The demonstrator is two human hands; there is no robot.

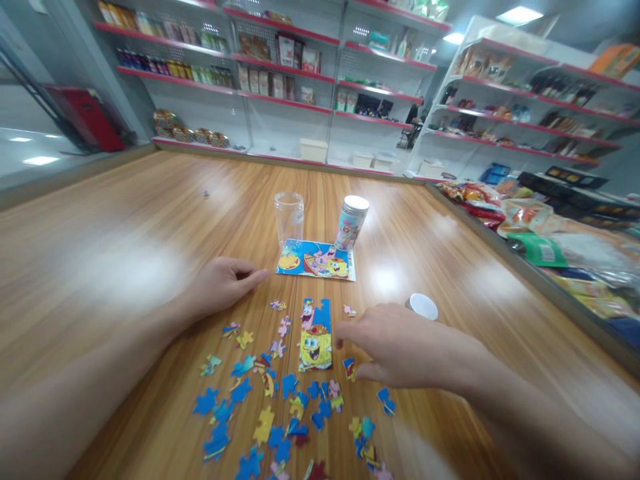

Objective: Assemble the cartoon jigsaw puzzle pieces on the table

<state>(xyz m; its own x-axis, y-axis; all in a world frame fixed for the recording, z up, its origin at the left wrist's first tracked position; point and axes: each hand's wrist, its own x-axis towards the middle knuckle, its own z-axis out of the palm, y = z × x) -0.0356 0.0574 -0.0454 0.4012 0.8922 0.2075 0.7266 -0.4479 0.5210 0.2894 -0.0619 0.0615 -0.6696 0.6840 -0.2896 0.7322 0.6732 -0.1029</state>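
My left hand (224,285) rests on the wooden table with its fingers curled in and the thumb pointing right; nothing shows in it. Over the right edge of a partly joined jigsaw puzzle (315,347) is my right hand (387,347), index finger and thumb apart, nothing seen between them. This joined strip shows a yellow and a pink cartoon figure. A loose puzzle piece (349,369) lies by the right thumb. A pink piece (349,311) is just above the right hand. Many blue pieces (240,389) and yellow pieces (264,424) are scattered nearer me.
Beyond the strip lies a picture sheet (316,261). Behind it stand a clear jar (289,217) and a printed canister (352,223) with a white lid. A round lid (423,306) lies at right. Packaged goods (537,247) line the right side; shelves (285,63) stand behind.
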